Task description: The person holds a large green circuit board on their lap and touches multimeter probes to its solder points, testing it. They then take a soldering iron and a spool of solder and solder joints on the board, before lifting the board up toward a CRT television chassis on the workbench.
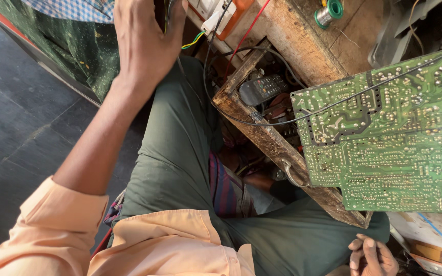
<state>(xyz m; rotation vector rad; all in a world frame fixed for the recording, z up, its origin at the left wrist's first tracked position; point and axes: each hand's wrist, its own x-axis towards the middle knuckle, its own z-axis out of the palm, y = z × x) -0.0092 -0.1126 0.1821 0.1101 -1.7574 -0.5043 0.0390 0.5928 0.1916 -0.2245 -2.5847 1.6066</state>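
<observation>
Where the head camera looks down over the person's lap, the left hand (147, 43) is raised toward the top of the frame, back of the hand to the lens, its fingers curled around something thin and dark by the upper edge; whether that is a cable (208, 76) or a tool handle cannot be told, so its grip reads as closed on an unidentified thin object. A black cable loops from just right of that hand down and across the circuit board (390, 138), which lies solder side up on the wooden bench (282, 51), overhanging its near edge. The board lies to the right of and below the left hand, well apart from it, with its long axis running roughly left to right across the frame. The right hand (372, 258) rests low at the bottom edge, fingers loosely bent and holding nothing that shows, just below the board's near edge and so the nearer of the two hands to it. Inside the open frame of the bench, between the left hand and the board, a dark remote control (263, 88) lies among wires. A white plug strip (216, 18) and an orange box sit near the left hand's fingertips, with a red wire and a yellow-green wire beside them. A solder spool (329, 12) stands on the bench top further right. Green trousers and a peach shirt fill the foreground.
</observation>
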